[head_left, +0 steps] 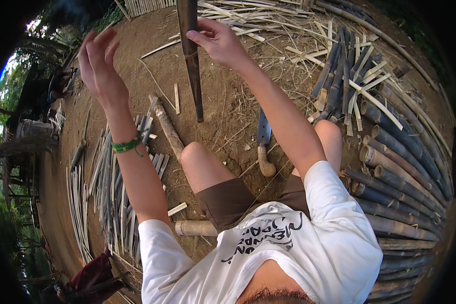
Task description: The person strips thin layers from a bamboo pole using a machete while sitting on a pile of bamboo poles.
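The right hand (219, 41) is raised in front of the person, its fingers curled against a dark bamboo strip (191, 61) that hangs almost upright, its lower tip in the air above the ground ahead of the knees and its top running out of the upper edge of the view. The left hand (97, 61) is lifted off to the side, fingers spread and holding nothing, well apart from the strip; a green band (126, 146) circles that wrist. Below the hands the person sits with bare knees forward, in brown shorts and a white shirt. Between the knees, on the packed brown dirt ground (223, 101), lies a knife (263, 147) with a broad blade and a pale curved handle. Just left of the near knee a short wooden log (168, 129) lies slantwise, and a cut bamboo section (195, 228) rests by the hip. To the left, a spread of thin grey bamboo slats (114, 192) lies in rows on the ground. To the right, a stack of round bamboo poles (400, 177) shows its cut ends, with a heap of split pieces (347, 76) beyond it. Dry shavings and pale slivers litter the earth farther out. This is open air: trees and a shelter stand at the far left rim.
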`<state>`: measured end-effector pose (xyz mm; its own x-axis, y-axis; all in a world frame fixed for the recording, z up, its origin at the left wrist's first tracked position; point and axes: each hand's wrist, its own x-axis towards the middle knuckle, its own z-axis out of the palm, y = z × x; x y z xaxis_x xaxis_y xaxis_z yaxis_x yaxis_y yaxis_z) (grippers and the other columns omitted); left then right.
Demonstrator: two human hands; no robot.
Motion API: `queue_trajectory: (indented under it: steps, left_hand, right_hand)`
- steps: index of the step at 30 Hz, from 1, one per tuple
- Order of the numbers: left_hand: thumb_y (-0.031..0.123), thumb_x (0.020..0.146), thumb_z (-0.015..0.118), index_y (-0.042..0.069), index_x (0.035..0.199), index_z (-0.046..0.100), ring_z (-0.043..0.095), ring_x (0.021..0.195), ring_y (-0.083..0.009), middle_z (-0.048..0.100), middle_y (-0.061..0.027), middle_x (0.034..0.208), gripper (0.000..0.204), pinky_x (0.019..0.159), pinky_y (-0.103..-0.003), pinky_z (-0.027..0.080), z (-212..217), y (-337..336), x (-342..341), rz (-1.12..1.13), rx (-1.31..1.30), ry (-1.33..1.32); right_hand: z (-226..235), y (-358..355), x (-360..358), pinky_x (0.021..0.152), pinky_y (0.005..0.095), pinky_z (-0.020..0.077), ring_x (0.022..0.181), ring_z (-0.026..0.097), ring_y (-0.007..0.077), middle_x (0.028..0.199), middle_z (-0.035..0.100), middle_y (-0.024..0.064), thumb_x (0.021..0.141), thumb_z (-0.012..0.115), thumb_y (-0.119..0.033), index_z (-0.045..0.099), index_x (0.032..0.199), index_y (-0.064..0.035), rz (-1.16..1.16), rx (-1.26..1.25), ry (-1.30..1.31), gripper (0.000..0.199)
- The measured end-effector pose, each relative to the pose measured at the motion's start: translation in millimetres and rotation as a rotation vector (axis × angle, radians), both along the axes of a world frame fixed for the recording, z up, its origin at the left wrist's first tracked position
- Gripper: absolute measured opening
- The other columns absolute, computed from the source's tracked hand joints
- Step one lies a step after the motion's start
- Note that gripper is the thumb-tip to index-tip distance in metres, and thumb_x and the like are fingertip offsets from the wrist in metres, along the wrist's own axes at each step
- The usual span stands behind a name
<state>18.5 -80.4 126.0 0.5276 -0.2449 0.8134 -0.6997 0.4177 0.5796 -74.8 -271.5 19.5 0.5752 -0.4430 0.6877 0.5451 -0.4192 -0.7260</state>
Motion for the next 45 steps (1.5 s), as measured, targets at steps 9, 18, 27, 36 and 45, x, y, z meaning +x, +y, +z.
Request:
queue_trajectory:
  steps: [9, 18, 27, 36, 45]
  left_hand:
    - [0.061, 0.096, 0.037, -0.002, 0.126, 0.056, 0.040, 0.054, -0.0084, 0.040, 0.0030, 0.062, 0.073, 0.053, -0.025, 0.044, 76, -47, -41, -0.038, 0.292, -0.181]
    - [0.016, 0.095, 0.052, -0.008, 0.081, 0.059, 0.052, 0.054, -0.0207, 0.058, -0.0137, 0.070, 0.029, 0.057, -0.036, 0.052, 81, -11, -30, 0.161, -0.101, 0.071]
    - [0.059, 0.100, 0.032, 0.005, 0.079, 0.045, 0.042, 0.051, -0.0171, 0.044, -0.0071, 0.066, 0.060, 0.058, -0.036, 0.048, 101, 48, -6, 0.143, -0.124, 0.026]
    - [0.078, 0.087, 0.025, 0.012, 0.076, 0.045, 0.040, 0.047, -0.0122, 0.043, -0.0026, 0.062, 0.071, 0.046, -0.025, 0.039, 49, 36, -1, -0.059, -0.204, 0.158]
    - [0.092, 0.072, 0.017, 0.015, 0.062, 0.049, 0.030, 0.043, -0.0125, 0.038, -0.0020, 0.051, 0.083, 0.043, -0.024, 0.025, 50, 4, -18, -0.234, -0.224, 0.279]
  right_hand:
    - [9, 63, -3, 0.083, 0.0336, 0.0548, 0.093, 0.068, 0.0177, 0.107, 0.070, 0.0061, 0.092, 0.068, -0.037, 0.066, 0.120, -0.0095, 0.185, -0.065, 0.187, 0.039]
    - [-309, 105, -116, 0.101, 0.0479, 0.0398, 0.124, 0.042, 0.0379, 0.127, 0.039, 0.0286, 0.088, 0.067, -0.035, 0.040, 0.133, 0.0118, -0.474, 0.104, 1.477, 0.070]
    - [-406, 116, -172, 0.093, 0.0489, 0.0503, 0.115, 0.053, 0.0425, 0.129, 0.042, 0.0235, 0.079, 0.077, -0.014, 0.033, 0.128, -0.0013, -0.456, 0.187, 1.618, 0.067]
    - [-329, 79, -127, 0.072, 0.0410, 0.0542, 0.086, 0.063, 0.0276, 0.099, 0.060, 0.0146, 0.093, 0.060, -0.041, 0.043, 0.129, 0.0045, -0.350, 0.924, 1.250, 0.061]
    - [-138, 89, -127, 0.055, 0.0326, 0.0461, 0.055, 0.054, 0.0128, 0.062, 0.052, -0.0010, 0.096, 0.054, -0.053, 0.056, 0.090, -0.0074, 0.011, 0.606, 0.464, 0.046]
